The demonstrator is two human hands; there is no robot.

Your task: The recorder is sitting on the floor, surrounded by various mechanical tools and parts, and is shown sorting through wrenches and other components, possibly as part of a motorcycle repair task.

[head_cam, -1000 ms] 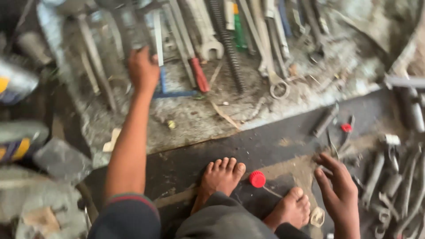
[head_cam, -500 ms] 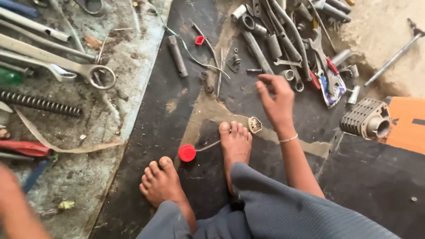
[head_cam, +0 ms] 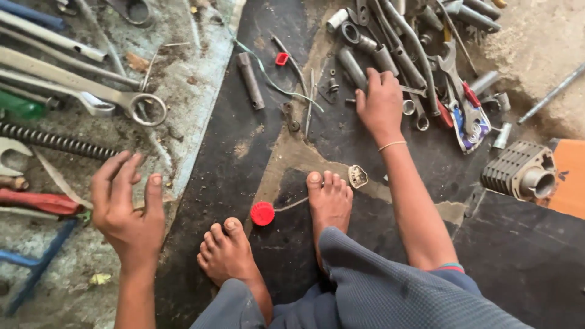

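Both hands are out over a floor strewn with tools. Reaching forward, the right hand point(head_cam: 381, 100) rests palm down on a heap of metal tubes point(head_cam: 390, 42), its fingers curled over the nearest grey pieces; whether they actually pinch 1 of them cannot be told. A thin bracelet point(head_cam: 393, 145) circles that wrist. Nearer the body, the left hand point(head_cam: 128, 204) hangs open with fingers loosely spread, holding nothing, above the edge where a dusty sheet point(head_cam: 183, 79) meets the black mat point(head_cam: 231, 152).

Just right of the right hand lie pliers point(head_cam: 466, 91) with red on the handles, on a small printed pouch point(head_cam: 472, 131). Farther right sits a ribbed grey engine cylinder point(head_cam: 518, 170), its round opening facing right; nothing shows inside it. An orange board point(head_cam: 570, 176) lies behind it.

2 bare feet stand on the mat between the hands, with a red bottle cap point(head_cam: 262, 213) between them and a small shield-shaped metal tag point(head_cam: 357, 176) just beside the right foot point(head_cam: 329, 198). Ahead of the feet lie a short dark tube point(head_cam: 250, 79), a small red clip point(head_cam: 281, 58) and a green wire point(head_cam: 268, 76).

Beyond the left hand, the sheet holds a long ring spanner point(head_cam: 91, 85), a coil spring point(head_cam: 58, 141), a green-handled tool point(head_cam: 21, 105) and a red handle point(head_cam: 39, 201).
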